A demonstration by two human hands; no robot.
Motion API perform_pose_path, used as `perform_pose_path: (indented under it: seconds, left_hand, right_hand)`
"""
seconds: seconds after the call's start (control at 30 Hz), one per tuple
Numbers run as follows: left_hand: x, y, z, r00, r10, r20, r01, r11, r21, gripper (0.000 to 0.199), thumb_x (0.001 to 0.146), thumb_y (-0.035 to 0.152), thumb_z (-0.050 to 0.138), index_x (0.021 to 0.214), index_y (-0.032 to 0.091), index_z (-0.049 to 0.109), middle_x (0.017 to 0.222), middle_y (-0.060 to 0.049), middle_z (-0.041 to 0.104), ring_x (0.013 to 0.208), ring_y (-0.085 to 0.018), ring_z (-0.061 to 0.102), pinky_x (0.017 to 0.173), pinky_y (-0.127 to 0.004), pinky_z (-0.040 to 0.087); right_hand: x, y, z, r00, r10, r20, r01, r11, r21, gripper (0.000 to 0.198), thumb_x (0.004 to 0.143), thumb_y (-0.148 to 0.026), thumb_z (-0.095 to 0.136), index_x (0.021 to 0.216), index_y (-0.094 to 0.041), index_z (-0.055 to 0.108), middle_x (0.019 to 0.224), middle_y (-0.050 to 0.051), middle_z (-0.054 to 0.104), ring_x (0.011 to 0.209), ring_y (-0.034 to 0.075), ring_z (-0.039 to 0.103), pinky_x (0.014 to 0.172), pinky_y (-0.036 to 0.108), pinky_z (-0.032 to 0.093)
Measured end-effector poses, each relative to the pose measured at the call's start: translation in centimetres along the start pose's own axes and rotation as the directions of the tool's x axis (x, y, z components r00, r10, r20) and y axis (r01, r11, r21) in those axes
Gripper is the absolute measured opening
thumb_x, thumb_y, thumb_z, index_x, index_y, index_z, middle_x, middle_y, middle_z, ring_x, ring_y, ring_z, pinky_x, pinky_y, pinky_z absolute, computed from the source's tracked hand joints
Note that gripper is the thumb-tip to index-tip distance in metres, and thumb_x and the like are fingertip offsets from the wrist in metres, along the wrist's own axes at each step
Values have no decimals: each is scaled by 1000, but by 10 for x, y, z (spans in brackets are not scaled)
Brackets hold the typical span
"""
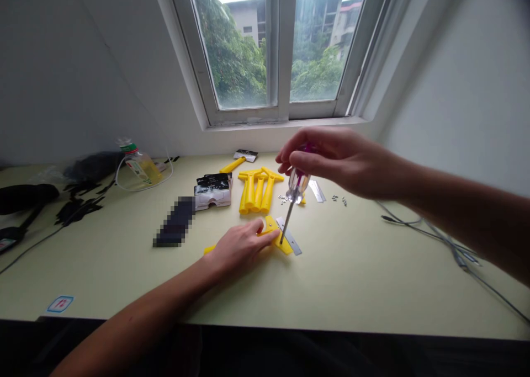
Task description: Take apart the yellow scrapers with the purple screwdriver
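A yellow scraper [285, 248] lies on the table, its handle running under my left hand [238, 244]. The fingers of that hand are closed on it just behind the head. Along the head's far edge sits a flat metal blade [295, 242]. My right hand [339, 159] grips a screwdriver [298, 184] by its clear and purple handle from above. The screwdriver leans slightly, and its tip meets the scraper head near a screw position. Whether a screw is under the tip is too small to tell.
Behind are several yellow scraper handles [259, 192], black-and-white packages [213, 189], small screws [283, 199] and loose blades [318, 191]. A pixelated dark object [176, 222] lies left. Further left stands a bottle of yellow liquid [143, 167]. Cables [439, 233] cross the right side.
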State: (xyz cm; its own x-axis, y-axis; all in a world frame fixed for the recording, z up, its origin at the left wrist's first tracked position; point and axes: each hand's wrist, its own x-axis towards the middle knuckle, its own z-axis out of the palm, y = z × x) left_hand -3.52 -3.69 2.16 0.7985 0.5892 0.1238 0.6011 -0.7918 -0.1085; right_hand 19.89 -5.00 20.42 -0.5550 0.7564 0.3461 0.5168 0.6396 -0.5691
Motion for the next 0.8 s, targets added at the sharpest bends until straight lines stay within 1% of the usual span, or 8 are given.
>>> perform_pose_path:
  seconds: [0.13, 0.23, 0.33, 0.47, 0.57, 0.63, 0.67, 0.8]
  left_hand:
    - [0, -1, 4, 1000, 3, 20, -3, 1000, 7, 36, 100, 30, 36, 134, 35, 49, 95, -4, 51, 63, -12, 51, 58, -24, 45]
    - [0, -2, 5, 1000, 4, 29, -4, 1000, -2, 36, 100, 29, 36, 133, 33, 49, 95, -4, 51, 63, -11, 50, 57, -22, 44]
    - [0, -2, 4, 1000, 2, 22, -2, 1000, -17, 35, 100, 29, 37, 132, 32, 49, 94, -4, 50, 62, -10, 48, 57, -21, 44]
    - [0, -1, 1, 1000, -4, 16, 4, 1000, -23, 34, 100, 29, 37, 131, 31, 50, 93, -3, 49, 62, -10, 47, 57, -22, 45]
    - [0, -2, -1, 1000, -7, 13, 7, 1000, -25, 35, 100, 27, 35, 132, 31, 48, 93, -3, 48, 62, -10, 47, 58, -22, 46]
    - [1, -2, -1, 1000, -12, 9, 12, 1000, -25, 35, 100, 27, 35, 133, 31, 48, 93, -3, 48, 62, -11, 47, 58, -23, 46]
    - [1, -3, -1, 1000, -15, 9, 15, 1000, -23, 35, 101, 27, 35, 133, 31, 48, 94, -3, 48, 63, -11, 48, 57, -23, 46]
    - [1, -3, 1, 1000, -20, 17, 20, 999, -25, 34, 101, 29, 35, 133, 32, 48, 94, -3, 49, 63, -11, 48, 56, -22, 45]
  right_hand:
    - [3, 10, 12, 997, 13, -79, -30, 975, -219, 30, 95, -45, 43, 104, -24, 64, 98, 6, 59, 81, 18, 58, 73, 35, 50]
    - [4, 12, 7, 997, -16, -76, -3, 970, -244, 26, 93, -38, 49, 110, -25, 62, 94, 5, 62, 79, 18, 58, 71, 34, 50]
    - [3, 7, -1, 997, -45, -63, 34, 987, -159, 22, 90, -28, 53, 108, -24, 64, 94, 4, 65, 83, 19, 60, 74, 35, 51]
    - [2, 2, 2, 989, -67, -133, 62, 997, -43, 13, 87, -31, 61, 93, -22, 68, 97, 3, 64, 85, 17, 60, 77, 35, 54]
    - [2, 3, 10, 964, -113, -242, 156, 973, 168, 25, 82, -27, 69, 105, -23, 62, 102, 2, 61, 87, 15, 62, 82, 34, 57]
    - [1, 5, 14, 957, -105, -269, 188, 934, 304, 30, 80, -24, 71, 108, -22, 59, 100, 1, 63, 90, 15, 65, 86, 34, 57]
    - [1, 5, 16, 958, -88, -272, 180, 924, 336, 28, 80, -24, 71, 106, -21, 60, 98, 1, 64, 90, 16, 65, 87, 35, 57]
    - [-1, 10, 21, 940, -8, -340, 115, 948, 297, 16, 82, -25, 65, 98, -22, 66, 97, 1, 67, 90, 17, 66, 88, 38, 57]
